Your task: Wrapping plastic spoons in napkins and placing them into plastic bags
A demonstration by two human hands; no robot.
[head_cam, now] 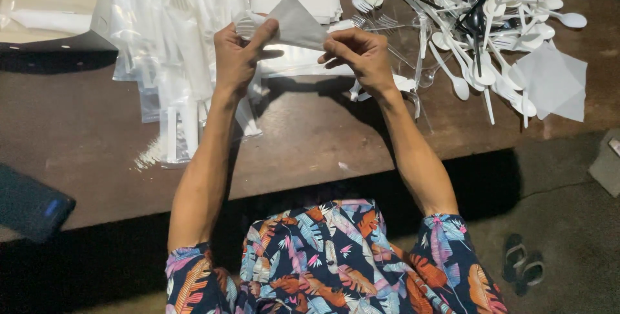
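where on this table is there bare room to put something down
Bare wood runs along the near table edge, between the clear bags at left and the plastic cutlery heap at right, below both hands. The far side is crowded throughout with bags, spoons and forks.

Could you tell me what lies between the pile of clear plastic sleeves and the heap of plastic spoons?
In the head view, the left hand and right hand hold a folded white napkin there.

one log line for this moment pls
left hand: pinching napkin | right hand: pinching napkin | cutlery pile right | plastic sleeves left
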